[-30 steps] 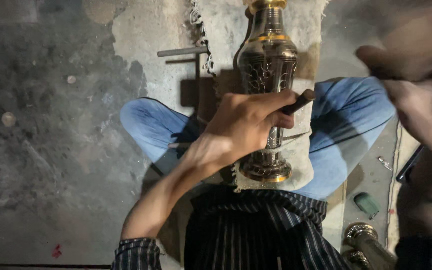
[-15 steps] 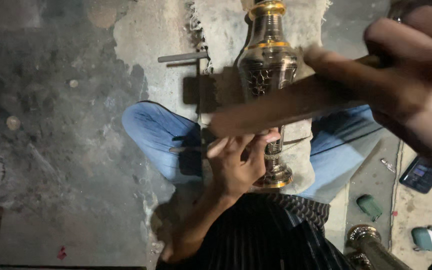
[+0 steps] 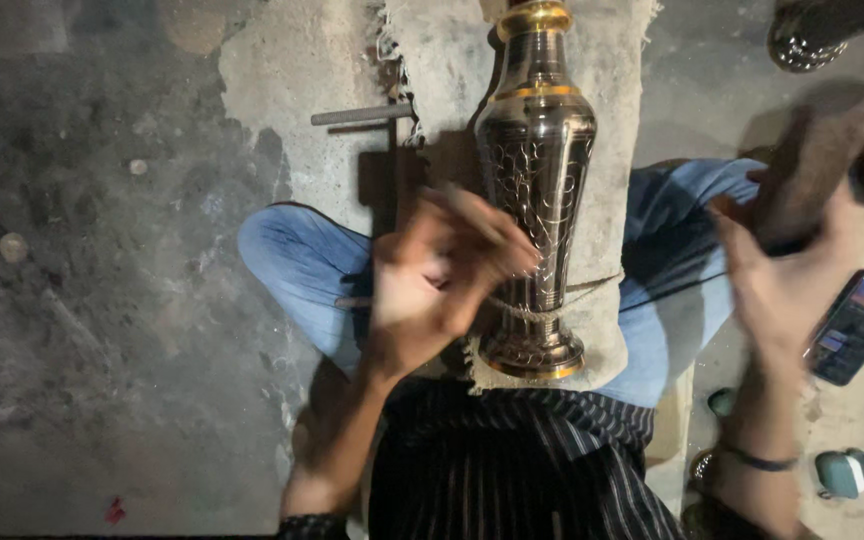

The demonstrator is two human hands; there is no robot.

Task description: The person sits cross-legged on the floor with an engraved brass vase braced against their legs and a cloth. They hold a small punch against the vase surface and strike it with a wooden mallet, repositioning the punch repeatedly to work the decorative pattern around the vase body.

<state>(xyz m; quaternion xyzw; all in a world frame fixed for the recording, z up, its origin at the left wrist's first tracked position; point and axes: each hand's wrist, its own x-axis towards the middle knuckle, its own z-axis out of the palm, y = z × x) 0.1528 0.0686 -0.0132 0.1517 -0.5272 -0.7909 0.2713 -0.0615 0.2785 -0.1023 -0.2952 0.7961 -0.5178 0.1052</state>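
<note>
Left hand (image 3: pixel 432 285) grips a thin tool (image 3: pixel 477 215) beside the engraved vase (image 3: pixel 537 170) on the cloth (image 3: pixel 607 200). Right hand (image 3: pixel 787 280), blurred, holds a wooden block (image 3: pixel 812 165); phone (image 3: pixel 857 325) near right.

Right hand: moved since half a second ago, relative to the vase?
Yes. The right hand has swung out rightward, away from the metal vase, toward the phone.

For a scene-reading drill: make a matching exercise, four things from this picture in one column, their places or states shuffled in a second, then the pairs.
Things
1. metal vase
2. phone
3. left hand
4. right hand

Places or states
A. on the floor at the right, screen lit
B. lying on cloth across the lap
C. holds a thin rod against the vase
D. raised and blurred, holding a dark block

Pairs: 1-B, 2-A, 3-C, 4-D
</note>
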